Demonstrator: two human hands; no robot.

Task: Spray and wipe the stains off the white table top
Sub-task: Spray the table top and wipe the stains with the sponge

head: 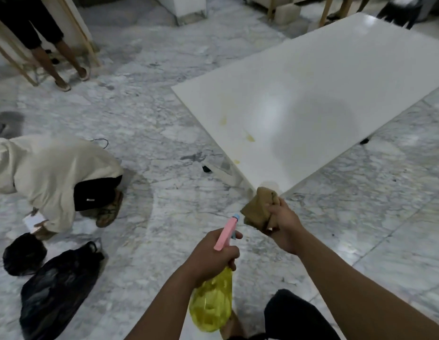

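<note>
A low white table top [336,77] stretches from the middle to the upper right. Yellowish stains [249,137] mark its near left part, with others by the left edge. My left hand [212,253] grips a spray bottle [213,303] with a yellow body and a pink head whose nozzle points toward the table's near corner. My right hand [284,227] holds a crumpled brown cloth [259,209] just off that corner, above the floor.
The floor is grey-white marble [152,133]. A person in a cream top [49,173] crouches at left, beside black plastic bags [56,285]. Another person's legs [56,62] stand at upper left among wooden table legs. Furniture lines the far wall.
</note>
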